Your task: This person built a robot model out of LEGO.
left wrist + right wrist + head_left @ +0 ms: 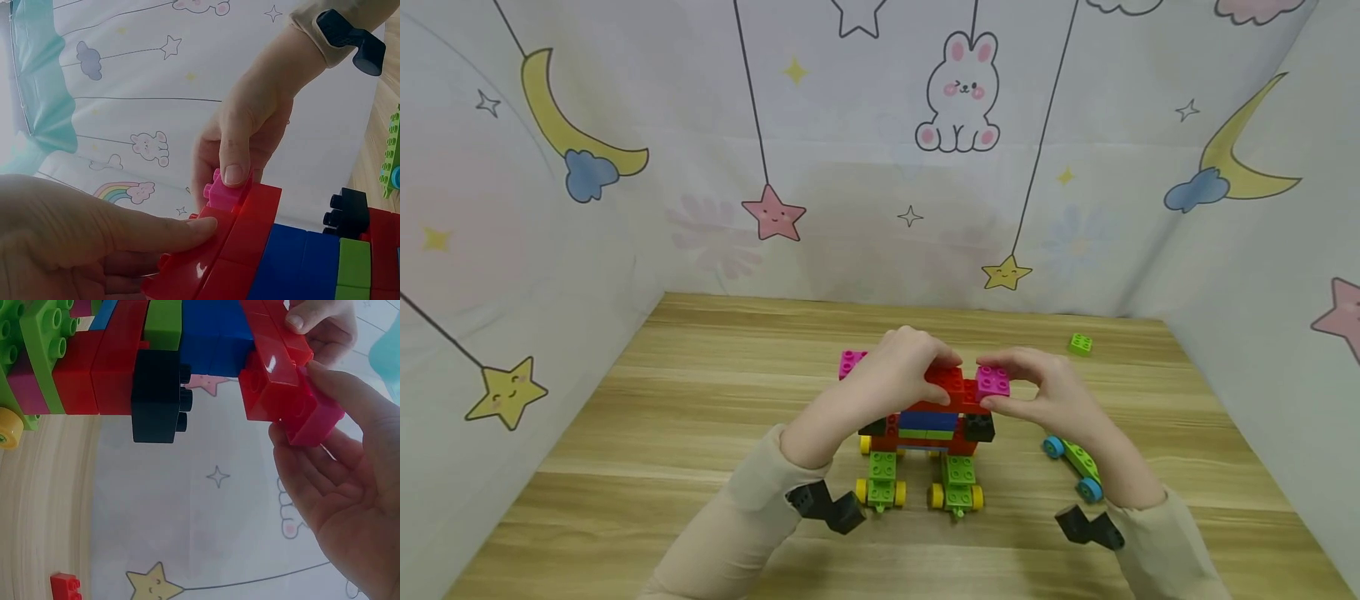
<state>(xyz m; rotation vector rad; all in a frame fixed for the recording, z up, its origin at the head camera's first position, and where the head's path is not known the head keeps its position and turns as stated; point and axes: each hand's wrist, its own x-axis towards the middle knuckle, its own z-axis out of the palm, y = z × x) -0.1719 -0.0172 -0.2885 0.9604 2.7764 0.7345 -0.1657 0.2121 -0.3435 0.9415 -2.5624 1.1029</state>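
Observation:
A toy-brick build stands on the table, with green wheeled bases below, blue bricks mid-height and a row of red bricks across the top. My left hand grips the top red brick, its thumb along the near face. At the build's right end my right hand pinches a pink brick between thumb and fingers. In the right wrist view this pink brick meets the end of the red row. Another pink brick tops the left end, partly hidden by my left hand.
To the right lies a green wheeled piece with blue wheels. A small light green brick sits farther back. One loose red brick shows in the right wrist view. Printed cloth walls border the wooden table.

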